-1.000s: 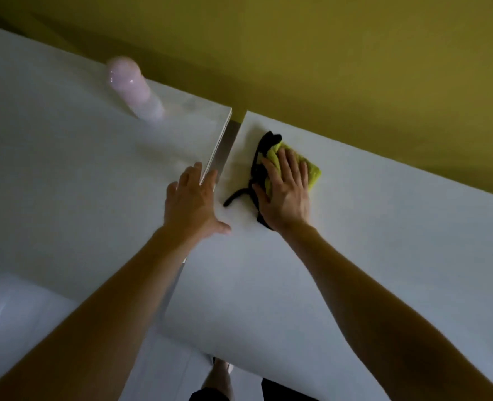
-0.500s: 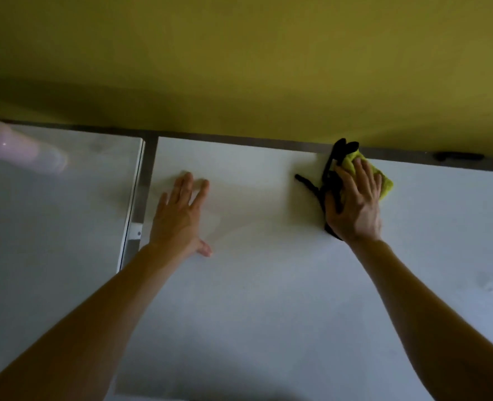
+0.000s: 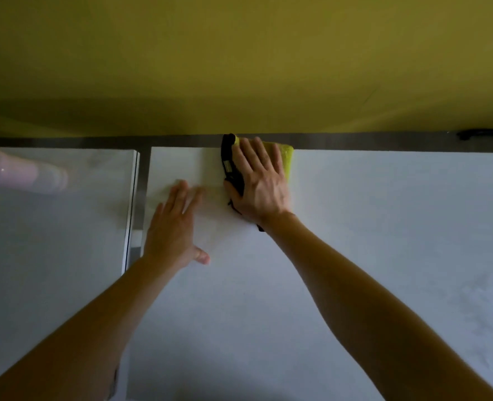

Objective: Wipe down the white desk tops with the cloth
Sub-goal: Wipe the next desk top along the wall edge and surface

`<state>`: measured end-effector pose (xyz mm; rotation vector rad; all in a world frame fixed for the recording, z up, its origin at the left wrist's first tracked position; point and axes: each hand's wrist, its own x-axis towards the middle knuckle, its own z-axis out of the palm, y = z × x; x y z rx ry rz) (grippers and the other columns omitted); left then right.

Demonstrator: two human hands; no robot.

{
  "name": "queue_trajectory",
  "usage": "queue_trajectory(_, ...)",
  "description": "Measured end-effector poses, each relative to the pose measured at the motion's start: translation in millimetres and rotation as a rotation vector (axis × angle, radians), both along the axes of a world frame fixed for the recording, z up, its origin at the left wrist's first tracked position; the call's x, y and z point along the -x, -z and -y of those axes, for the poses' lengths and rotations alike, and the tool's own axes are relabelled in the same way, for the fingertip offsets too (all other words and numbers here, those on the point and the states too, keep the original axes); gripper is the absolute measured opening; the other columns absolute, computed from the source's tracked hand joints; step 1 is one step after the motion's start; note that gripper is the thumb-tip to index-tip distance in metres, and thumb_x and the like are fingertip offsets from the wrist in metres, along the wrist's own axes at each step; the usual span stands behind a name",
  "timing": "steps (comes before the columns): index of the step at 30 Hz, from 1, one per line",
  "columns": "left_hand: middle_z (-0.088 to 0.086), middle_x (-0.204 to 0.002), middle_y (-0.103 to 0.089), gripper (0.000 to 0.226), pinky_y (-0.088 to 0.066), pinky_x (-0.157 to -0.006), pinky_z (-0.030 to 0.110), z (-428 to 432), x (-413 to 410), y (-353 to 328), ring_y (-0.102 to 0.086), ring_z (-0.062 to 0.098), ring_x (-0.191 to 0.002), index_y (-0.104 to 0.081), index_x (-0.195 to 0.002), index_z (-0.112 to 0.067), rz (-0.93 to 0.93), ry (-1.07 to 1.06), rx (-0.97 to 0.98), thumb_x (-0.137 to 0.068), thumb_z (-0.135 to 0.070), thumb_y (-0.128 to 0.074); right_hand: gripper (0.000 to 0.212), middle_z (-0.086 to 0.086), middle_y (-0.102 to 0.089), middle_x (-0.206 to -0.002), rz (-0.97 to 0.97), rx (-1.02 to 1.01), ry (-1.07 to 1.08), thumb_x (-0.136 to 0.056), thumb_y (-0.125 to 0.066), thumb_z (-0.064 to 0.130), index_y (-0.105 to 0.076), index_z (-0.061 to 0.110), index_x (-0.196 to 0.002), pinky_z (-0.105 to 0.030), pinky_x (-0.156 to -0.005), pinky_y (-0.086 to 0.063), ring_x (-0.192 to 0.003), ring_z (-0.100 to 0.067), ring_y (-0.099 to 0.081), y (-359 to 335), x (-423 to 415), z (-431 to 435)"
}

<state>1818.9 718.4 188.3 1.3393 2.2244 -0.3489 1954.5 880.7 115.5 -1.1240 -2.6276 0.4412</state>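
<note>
The cloth (image 3: 287, 160) lies upper centre, long axis top-to-bottom, at the far edge of the desk (image 3: 384, 256), under the right hand (image 3: 261, 183), grip flat, pressing. Beside it the left hand (image 3: 173, 230) lies flat, fingers straight. Desk surface extends right.

yellow-green cloth (image 3: 286, 157) with black edging, white desk tops (image 3: 384, 256), mustard-yellow wall (image 3: 239, 68), pale pink bottle (image 3: 22, 173)

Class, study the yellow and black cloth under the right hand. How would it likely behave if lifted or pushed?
Probably floppy: the cloth lies bunched, with black trim trailing loose near the wrist. Likely light: it squashes thin under the pressing right hand. It should slide easily on the smooth white desk, perhaps folding over.
</note>
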Motion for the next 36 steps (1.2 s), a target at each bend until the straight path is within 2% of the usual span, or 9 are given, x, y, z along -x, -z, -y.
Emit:
queue_trajectory(4,0.004,-0.179,0.024,0.165,-0.016,-0.135,0.058,2,5,3,0.018,0.030,-0.166,0.015,-0.171,-0.031,0.000,0.036,-0.023,-0.056,-0.067,-0.098,0.088,-0.014,-0.030,-0.177,0.060,-0.019,0.219,-0.094,-0.062,0.068,-0.041,0.024,-0.167,-0.060,-0.134,-0.012,-0.166,-0.037,-0.020,0,-115,-45)
queue_trajectory(9,0.006,-0.180,0.021,0.166,-0.016,-0.135,0.055,6,6,4,0.017,0.030,-0.166,0.015,-0.172,-0.030,-0.027,0.067,-0.055,-0.055,-0.073,-0.096,0.094,-0.017,-0.027,-0.177,0.104,0.056,0.550,-0.095,-0.060,0.064,-0.036,0.008,-0.166,-0.060,-0.133,-0.014,-0.166,-0.036,-0.021,-5,-140,-46)
queue_trajectory(15,0.010,-0.180,0.018,0.164,-0.018,-0.135,0.056,4,3,3,0.016,0.031,-0.167,0.013,-0.171,-0.030,-0.035,0.065,-0.044,-0.056,-0.071,-0.097,0.074,-0.010,-0.030,-0.177,0.016,0.107,0.032,-0.107,-0.050,0.055,-0.040,0.011,-0.167,-0.053,-0.136,-0.009,-0.167,-0.035,-0.016,-7,19,54)
queue_trajectory(19,0.009,-0.180,0.019,0.164,-0.018,-0.134,0.055,3,6,3,0.018,0.030,-0.166,0.014,-0.171,-0.032,-0.016,0.075,-0.050,-0.056,-0.071,-0.096,0.071,-0.005,-0.029,-0.178,0.096,-0.033,-0.058,-0.104,-0.048,0.061,-0.044,0.028,-0.166,-0.062,-0.134,-0.005,-0.168,-0.031,-0.012,-6,-30,19)
queue_trajectory(23,0.009,-0.179,0.020,0.165,-0.020,-0.134,0.055,6,10,3,0.017,0.030,-0.166,0.017,-0.171,-0.032,-0.022,0.103,-0.057,-0.056,-0.077,-0.093,0.075,-0.008,-0.017,-0.181,0.192,-0.039,0.340,-0.102,-0.048,0.067,-0.036,0.033,-0.168,-0.063,-0.134,-0.003,-0.169,-0.032,-0.004,-11,-158,-51)
queue_trajectory(26,0.010,-0.180,0.020,0.165,-0.020,-0.134,0.055,4,8,3,0.017,0.031,-0.166,0.017,-0.170,-0.031,-0.022,0.104,-0.046,-0.057,-0.075,-0.094,0.078,-0.017,-0.031,-0.176,0.168,0.001,0.537,-0.097,-0.060,0.054,-0.041,0.021,-0.166,-0.063,-0.133,-0.014,-0.164,-0.040,-0.022,-12,-172,-58)
queue_trajectory(29,0.010,-0.180,0.018,0.166,-0.022,-0.133,0.054,3,8,0,0.016,0.030,-0.167,0.013,-0.171,-0.031,-0.016,0.079,-0.042,-0.054,-0.074,-0.095,0.081,-0.023,-0.047,-0.165,0.076,-0.024,0.301,-0.086,-0.074,0.036,-0.052,0.010,-0.160,-0.064,-0.132,-0.017,-0.159,-0.046,-0.034,-5,-109,-5)
queue_trajectory(32,0.010,-0.181,0.015,0.164,-0.024,-0.132,0.054,0,7,-3,0.014,0.029,-0.167,0.008,-0.172,-0.030,-0.012,0.082,-0.039,-0.053,-0.073,-0.097,0.085,-0.007,-0.029,-0.178,0.153,0.054,-0.180,-0.084,-0.066,0.038,-0.045,0.028,-0.166,-0.066,-0.133,0.000,-0.169,-0.030,-0.013,-25,-71,48)
queue_trajectory(36,0.011,-0.180,0.016,0.165,-0.025,-0.132,0.054,1,6,-2,0.014,0.030,-0.167,0.010,-0.172,-0.030,-0.029,0.090,-0.035,-0.054,-0.074,-0.096,0.089,0.001,-0.012,-0.183,0.259,0.116,-0.193,-0.080,-0.058,0.044,-0.037,0.043,-0.166,-0.073,-0.130,0.005,-0.169,-0.022,0.007,-50,-109,62)
